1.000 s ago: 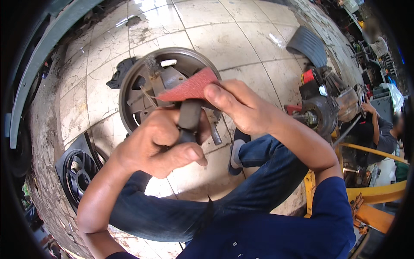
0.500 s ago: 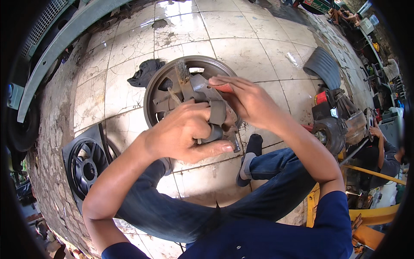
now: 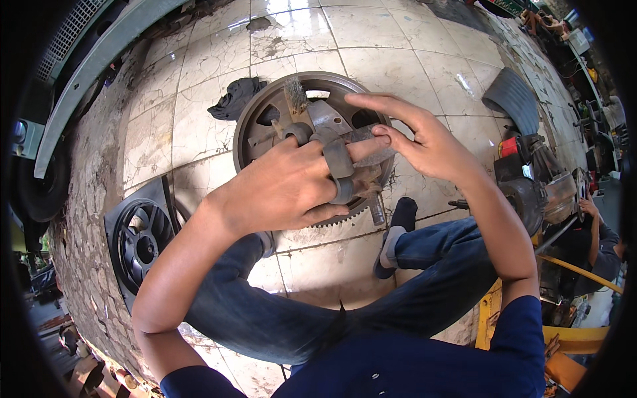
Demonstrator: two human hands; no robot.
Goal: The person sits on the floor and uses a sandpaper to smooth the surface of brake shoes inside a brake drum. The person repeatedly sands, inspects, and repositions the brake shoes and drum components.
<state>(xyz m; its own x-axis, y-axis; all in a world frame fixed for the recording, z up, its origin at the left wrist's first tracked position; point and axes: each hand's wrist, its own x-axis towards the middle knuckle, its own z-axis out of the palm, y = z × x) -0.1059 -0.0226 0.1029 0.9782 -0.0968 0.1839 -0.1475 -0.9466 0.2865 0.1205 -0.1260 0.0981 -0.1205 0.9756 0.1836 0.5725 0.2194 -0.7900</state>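
My left hand [image 3: 282,179] is curled above a large dark metal wheel [image 3: 243,142] on the floor. Thick grey rings sit around its fingers: one ring [image 3: 338,159] encircles the outstretched index finger, another ring [image 3: 343,191] is lower down. Under that fingertip shows a flat grey piece [image 3: 381,156], its kind unclear. Just to the right, my right hand [image 3: 424,142] has thumb and forefinger apart, the thumb close to the left fingertip. A brush [image 3: 295,96] with worn bristles lies on the wheel, beside metal parts. A metal pin [image 3: 377,211] and some gear teeth show below my left hand.
A black cloth [image 3: 237,97] lies left of the wheel, and a black fan in a frame [image 3: 141,242] farther left. On the right are a curved ribbed sheet [image 3: 511,99], a greasy machine part [image 3: 524,179] and another person's arm [image 3: 592,222]. My foot [image 3: 403,222] is close by.
My right thumb and forefinger have spread apart, and the red piece beneath that hand no longer shows. My left index finger now stretches right through its ring. The whole view has shifted slightly.
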